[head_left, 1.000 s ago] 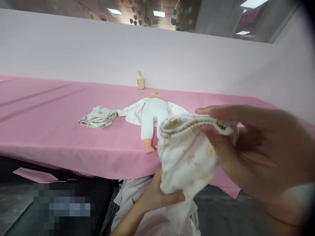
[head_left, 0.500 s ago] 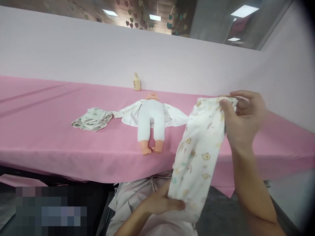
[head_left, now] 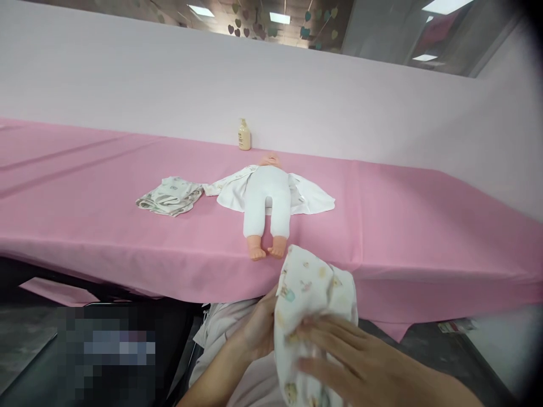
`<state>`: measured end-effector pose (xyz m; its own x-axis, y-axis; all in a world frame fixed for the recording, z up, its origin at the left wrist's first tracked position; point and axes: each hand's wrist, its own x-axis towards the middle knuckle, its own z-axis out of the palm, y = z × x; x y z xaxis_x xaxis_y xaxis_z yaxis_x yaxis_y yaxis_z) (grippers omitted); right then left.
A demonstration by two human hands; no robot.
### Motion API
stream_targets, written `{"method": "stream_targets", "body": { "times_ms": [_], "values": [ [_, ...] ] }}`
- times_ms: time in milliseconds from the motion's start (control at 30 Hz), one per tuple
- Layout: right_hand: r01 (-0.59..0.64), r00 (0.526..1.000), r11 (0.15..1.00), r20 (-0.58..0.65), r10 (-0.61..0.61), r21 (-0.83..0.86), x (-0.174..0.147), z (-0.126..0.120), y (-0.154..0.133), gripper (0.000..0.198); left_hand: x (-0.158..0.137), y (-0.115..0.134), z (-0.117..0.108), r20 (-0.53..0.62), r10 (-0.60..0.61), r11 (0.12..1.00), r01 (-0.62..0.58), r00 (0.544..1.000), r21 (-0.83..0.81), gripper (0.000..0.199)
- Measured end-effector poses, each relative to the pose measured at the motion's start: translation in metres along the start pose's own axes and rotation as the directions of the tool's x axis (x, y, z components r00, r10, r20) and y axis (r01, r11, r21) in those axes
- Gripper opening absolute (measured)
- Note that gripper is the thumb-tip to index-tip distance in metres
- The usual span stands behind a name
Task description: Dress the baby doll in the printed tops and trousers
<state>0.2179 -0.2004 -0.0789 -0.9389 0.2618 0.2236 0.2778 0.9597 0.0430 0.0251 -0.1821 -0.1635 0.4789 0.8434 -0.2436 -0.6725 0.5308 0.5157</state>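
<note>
A white baby garment (head_left: 316,288) with small animal and pastel prints hangs folded over in front of my lap. My left hand (head_left: 261,328) holds it from the left, its fingers hidden behind the cloth. Across the front of the garment lies my right hand (head_left: 356,353), fingers stretched out and slightly apart, a little blurred. Beyond them a baby doll (head_left: 271,161) lies on its back, feet towards me, in white leggings (head_left: 268,192). A white printed jacket (head_left: 311,195) is spread open under the doll, its sleeves out to the sides.
A pink-covered table (head_left: 85,192) runs along the wall. Folded light clothes (head_left: 172,195) lie left of the doll. A cream pump bottle (head_left: 244,135) stands at the back against the wall. A black chair-like object (head_left: 169,339) is at lower left.
The garment, held up lengthwise before, is now lower and folded over. My right hand has let go of its top end and come down onto its front. The view has shifted slightly.
</note>
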Motion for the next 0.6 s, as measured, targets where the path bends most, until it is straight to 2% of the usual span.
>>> {"method": "stream_targets", "body": {
  "times_ms": [67, 133, 200, 267, 300, 367, 467, 533, 600],
  "values": [
    [-0.076, 0.996, 0.995, -0.058, 0.071, -0.072, 0.009, 0.020, 0.003, 0.053, 0.001, -0.001, -0.001, 0.019, -0.026, 0.997, 0.028, 0.999, -0.068, 0.045],
    [-0.103, 0.989, 0.985, -0.124, 0.086, -0.141, 0.014, 0.045, 0.004, 0.061, 0.001, 0.000, -0.003, -0.025, -0.021, 0.995, 0.018, 0.999, -0.101, 0.044],
    [-0.145, 0.973, 0.965, -0.207, 0.100, -0.218, 0.015, 0.066, 0.003, 0.050, 0.001, 0.004, -0.004, -0.101, 0.036, 0.995, -0.045, 0.994, -0.093, 0.041],
    [-0.176, 0.961, 0.958, -0.252, 0.117, -0.226, 0.014, 0.075, 0.005, 0.046, 0.000, 0.008, -0.004, -0.149, 0.095, 0.993, -0.105, 0.984, -0.062, 0.040],
    [-0.174, 0.963, 0.968, -0.239, 0.128, -0.181, 0.013, 0.073, 0.007, 0.048, 0.000, 0.010, -0.004, -0.158, 0.111, 0.992, -0.120, 0.981, -0.046, 0.040],
    [-0.170, 0.978, 0.985, -0.121, 0.169, 0.000, 0.010, 0.060, 0.018, 0.052, 0.001, 0.011, -0.003, -0.162, 0.122, 0.992, -0.127, 0.979, -0.021, 0.042],
    [-0.252, 0.968, 0.924, 0.068, 0.243, 0.287, 0.004, 0.027, 0.042, 0.051, 0.005, 0.005, -0.006, -0.170, 0.099, 0.995, -0.102, 0.980, -0.011, 0.045],
    [-0.365, 0.926, 0.855, 0.045, 0.375, 0.369, 0.003, 0.010, 0.055, 0.043, 0.008, -0.001, -0.009, -0.204, 0.054, 0.998, -0.060, 0.978, -0.023, 0.046],
    [-0.475, 0.833, 0.794, -0.098, 0.545, 0.380, 0.005, 0.003, 0.056, 0.035, 0.010, -0.005, -0.009, -0.215, 0.000, 0.999, -0.011, 0.977, -0.052, 0.048]
  ]
}}
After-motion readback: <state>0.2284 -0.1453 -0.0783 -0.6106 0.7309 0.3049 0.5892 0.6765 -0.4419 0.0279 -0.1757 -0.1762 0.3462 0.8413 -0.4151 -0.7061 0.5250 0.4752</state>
